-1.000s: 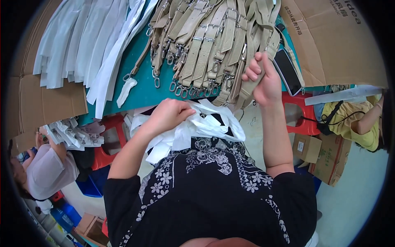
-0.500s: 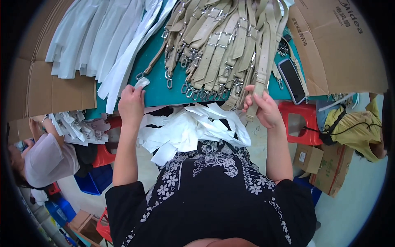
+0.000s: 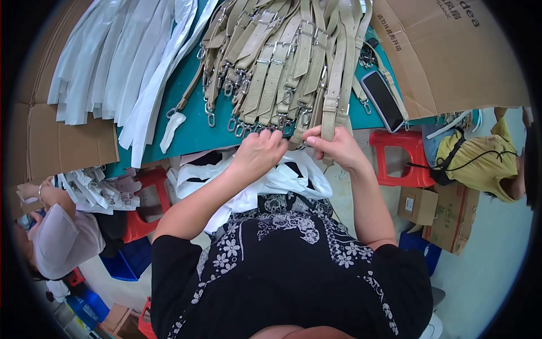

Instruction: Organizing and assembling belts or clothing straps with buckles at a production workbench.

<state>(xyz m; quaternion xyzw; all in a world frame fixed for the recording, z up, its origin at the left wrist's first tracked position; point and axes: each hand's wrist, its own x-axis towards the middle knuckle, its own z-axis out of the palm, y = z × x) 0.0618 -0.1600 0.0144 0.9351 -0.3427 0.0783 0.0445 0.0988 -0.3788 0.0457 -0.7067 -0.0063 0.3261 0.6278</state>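
Note:
Between the thumb and fingers of my right hand is the end of a beige strap with a metal buckle. My left hand is beside it, fingers curled; whatever lies between them is hidden. A small metal clasp shows by my right fingertips. Beyond my hands a thick pile of beige straps with silver buckles and swivel hooks covers the table. A crumpled white piece lies to the left, next to the hook of a single strap.
White sleeves lie at the left over cardboard. A phone rests on the green table, beside more cardboard at right. White wrappings cover my lap. Red stools flank me; a co-worker sits at left.
My left hand has let go of the crumpled white piece and moved right to the strap ends. My right hand still holds the strap. The whole view has shifted slightly.

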